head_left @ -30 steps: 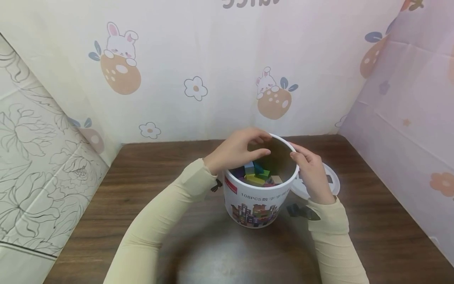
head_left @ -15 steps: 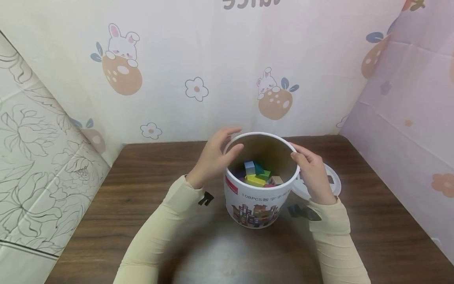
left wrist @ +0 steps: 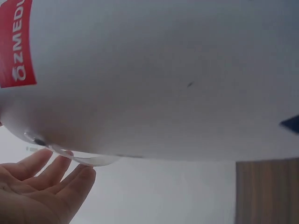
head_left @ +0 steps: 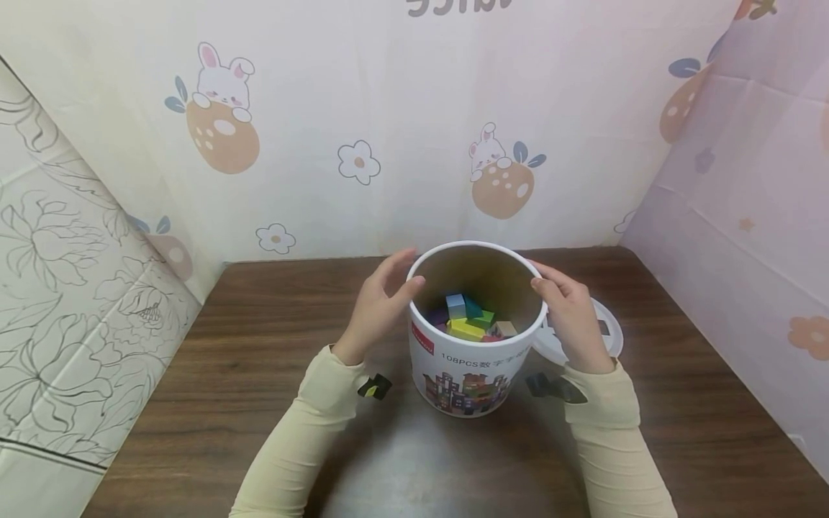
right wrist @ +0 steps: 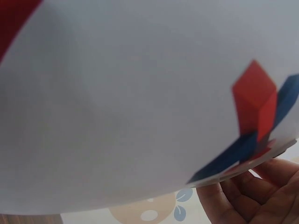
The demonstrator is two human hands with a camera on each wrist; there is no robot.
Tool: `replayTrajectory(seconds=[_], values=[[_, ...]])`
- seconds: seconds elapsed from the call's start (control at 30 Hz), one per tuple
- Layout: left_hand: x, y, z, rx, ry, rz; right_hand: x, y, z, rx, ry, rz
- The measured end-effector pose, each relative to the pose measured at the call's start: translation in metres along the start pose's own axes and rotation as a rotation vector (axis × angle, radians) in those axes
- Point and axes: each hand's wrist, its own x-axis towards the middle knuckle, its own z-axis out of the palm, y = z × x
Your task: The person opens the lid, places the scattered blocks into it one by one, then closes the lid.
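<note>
A white bucket (head_left: 468, 367) with a red label and printed building-block pictures stands upright on the table. Inside it lie several coloured toy blocks (head_left: 466, 329), among them light blue, yellow, green and wood-coloured ones. My left hand (head_left: 377, 306) is spread at the bucket's left side, its thumb tip right at the rim. In the left wrist view its fingers (left wrist: 70, 186) reach relaxed beside the bucket wall, near a pale handle (left wrist: 93, 160). My right hand (head_left: 573, 316) holds the right side of the rim, thumb on top and fingers against the outer wall.
A white round lid (head_left: 609, 334) lies on the dark wooden table (head_left: 272, 324) behind my right hand. A patterned curtain (head_left: 401, 208) hangs along the table's back edge, and more patterned cloth stands at both sides.
My left hand has moved left from over the bucket's mouth to its left outer side, thumb coming to the rim. My right hand has kept its hold, and the bucket stays in place.
</note>
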Motion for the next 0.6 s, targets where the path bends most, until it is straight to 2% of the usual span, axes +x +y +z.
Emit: replayTrajectory(seconds=[0.3,0.6], values=[[-0.006,-0.011,0.010,-0.125,0.039,-0.034,0.001,0.000,0.001,-0.025,-0.003,-0.019],[-0.006,-0.013,0.018,-0.220,0.051,-0.022,0.002,0.001,-0.002,-0.057,-0.009,-0.020]])
